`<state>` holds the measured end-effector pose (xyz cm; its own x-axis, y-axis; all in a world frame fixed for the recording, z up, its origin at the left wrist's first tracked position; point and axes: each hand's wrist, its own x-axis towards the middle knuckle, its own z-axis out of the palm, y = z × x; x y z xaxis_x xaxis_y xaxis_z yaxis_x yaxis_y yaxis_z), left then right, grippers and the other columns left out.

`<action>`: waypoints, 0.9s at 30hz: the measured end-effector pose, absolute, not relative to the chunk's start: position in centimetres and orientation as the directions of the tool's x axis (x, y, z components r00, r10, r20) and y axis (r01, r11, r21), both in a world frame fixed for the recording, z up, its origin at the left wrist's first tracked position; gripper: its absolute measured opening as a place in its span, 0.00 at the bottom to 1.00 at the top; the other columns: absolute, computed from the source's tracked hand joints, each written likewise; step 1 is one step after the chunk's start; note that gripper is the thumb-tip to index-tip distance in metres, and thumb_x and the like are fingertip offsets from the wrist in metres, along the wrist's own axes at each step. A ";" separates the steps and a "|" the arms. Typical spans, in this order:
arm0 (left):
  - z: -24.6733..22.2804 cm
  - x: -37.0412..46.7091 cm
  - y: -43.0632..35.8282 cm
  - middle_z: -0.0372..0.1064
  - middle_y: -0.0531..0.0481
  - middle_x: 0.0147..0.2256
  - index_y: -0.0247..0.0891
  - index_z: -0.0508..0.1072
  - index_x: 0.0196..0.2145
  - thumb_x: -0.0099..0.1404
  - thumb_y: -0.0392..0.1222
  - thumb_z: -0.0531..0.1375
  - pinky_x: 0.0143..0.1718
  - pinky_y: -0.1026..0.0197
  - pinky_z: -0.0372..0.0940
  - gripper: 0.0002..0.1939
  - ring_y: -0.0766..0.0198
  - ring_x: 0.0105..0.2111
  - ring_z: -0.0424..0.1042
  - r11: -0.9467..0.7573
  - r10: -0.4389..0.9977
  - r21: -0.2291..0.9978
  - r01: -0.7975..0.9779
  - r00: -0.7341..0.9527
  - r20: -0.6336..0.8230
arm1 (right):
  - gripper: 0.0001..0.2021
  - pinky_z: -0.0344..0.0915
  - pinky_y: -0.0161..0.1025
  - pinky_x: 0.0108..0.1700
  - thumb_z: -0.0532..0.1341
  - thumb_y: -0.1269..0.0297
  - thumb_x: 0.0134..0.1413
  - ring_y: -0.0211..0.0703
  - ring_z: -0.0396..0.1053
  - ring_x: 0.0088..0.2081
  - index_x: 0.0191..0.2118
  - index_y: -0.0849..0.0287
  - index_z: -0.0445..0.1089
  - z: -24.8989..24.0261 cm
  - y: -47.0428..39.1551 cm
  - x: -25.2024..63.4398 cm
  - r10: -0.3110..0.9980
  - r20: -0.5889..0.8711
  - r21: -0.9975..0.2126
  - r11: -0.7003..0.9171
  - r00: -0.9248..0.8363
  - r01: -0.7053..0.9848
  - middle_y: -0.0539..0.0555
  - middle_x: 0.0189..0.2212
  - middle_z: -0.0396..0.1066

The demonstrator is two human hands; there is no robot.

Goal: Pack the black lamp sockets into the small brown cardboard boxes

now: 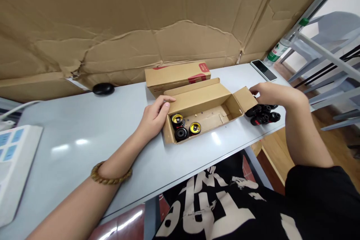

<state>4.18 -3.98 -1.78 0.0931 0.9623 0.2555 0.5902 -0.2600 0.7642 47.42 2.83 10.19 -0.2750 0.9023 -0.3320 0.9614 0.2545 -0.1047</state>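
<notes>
An open cardboard box [208,114] lies on the table, its flaps raised. Three round black parts sit at its left end: two with yellow centres [195,128] and one all black [181,134]. My left hand [155,116] rests on the box's left edge, thumb and forefinger apart along the rim. Over a cluster of black cylindrical parts [264,116] to the right of the box is my right hand [263,93], bent downward beside the right flap. Its fingertips are partly hidden behind that flap, so what it holds, if anything, cannot be made out.
Behind the open box stands a closed cardboard box [177,75] with red print. A black mouse [103,89] is at the back left, a white panel [19,165] at the far left. A phone [263,70] and a green-capped bottle [284,47] are at the back right.
</notes>
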 end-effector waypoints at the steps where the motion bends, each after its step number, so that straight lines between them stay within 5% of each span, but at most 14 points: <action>1: -1.8 4.2 -4.0 0.73 0.49 0.33 0.43 0.78 0.52 0.78 0.52 0.52 0.39 0.54 0.65 0.18 0.50 0.42 0.74 -0.261 0.962 0.765 0.588 0.094 0.257 | 0.13 0.73 0.45 0.38 0.66 0.60 0.55 0.50 0.80 0.35 0.45 0.54 0.82 9.5 3.0 47.4 0.875 -0.398 -0.104 0.257 -0.277 0.961 0.58 0.41 0.86; 6: -1.7 4.1 -4.0 0.73 0.49 0.33 0.43 0.78 0.51 0.78 0.53 0.52 0.39 0.54 0.65 0.18 0.49 0.43 0.74 -0.262 0.961 0.760 0.595 0.089 0.262 | 0.14 0.71 0.45 0.40 0.63 0.65 0.58 0.51 0.80 0.38 0.48 0.57 0.81 8.8 4.0 46.4 0.844 -0.445 -0.114 0.277 -0.298 0.954 0.60 0.41 0.85; 12: -1.7 4.2 -4.0 0.72 0.49 0.32 0.43 0.78 0.52 0.79 0.54 0.52 0.39 0.54 0.65 0.20 0.50 0.42 0.74 -0.268 0.960 0.754 0.600 0.095 0.265 | 0.23 0.72 0.52 0.51 0.51 0.63 0.74 0.56 0.79 0.47 0.62 0.64 0.76 12.1 4.7 45.7 0.957 0.109 -0.233 0.287 -0.269 0.929 0.69 0.49 0.82; 16: -1.6 4.3 -4.0 0.72 0.50 0.32 0.44 0.78 0.51 0.78 0.54 0.52 0.39 0.55 0.65 0.19 0.51 0.41 0.74 -0.265 0.960 0.755 0.600 0.092 0.265 | 0.26 0.72 0.55 0.59 0.63 0.48 0.69 0.61 0.78 0.56 0.63 0.59 0.76 13.4 1.5 42.9 0.835 0.205 -0.358 0.550 -0.511 0.755 0.65 0.57 0.80; 23: -1.0 4.5 -4.3 0.74 0.48 0.35 0.42 0.78 0.52 0.78 0.52 0.51 0.39 0.54 0.65 0.19 0.50 0.42 0.75 -0.256 0.964 0.762 0.594 0.098 0.248 | 0.20 0.72 0.42 0.42 0.63 0.50 0.72 0.48 0.79 0.37 0.59 0.56 0.75 12.1 -3.1 36.3 0.650 0.180 -0.496 0.708 -0.738 0.503 0.55 0.40 0.83; 27: -0.9 4.6 -4.3 0.75 0.49 0.35 0.43 0.78 0.52 0.79 0.51 0.51 0.38 0.54 0.65 0.19 0.51 0.41 0.76 -0.254 0.965 0.764 0.593 0.104 0.240 | 0.21 0.73 0.42 0.46 0.63 0.48 0.72 0.48 0.80 0.39 0.59 0.58 0.75 10.8 -2.5 34.0 0.615 0.293 -0.467 0.760 -0.732 0.452 0.57 0.41 0.83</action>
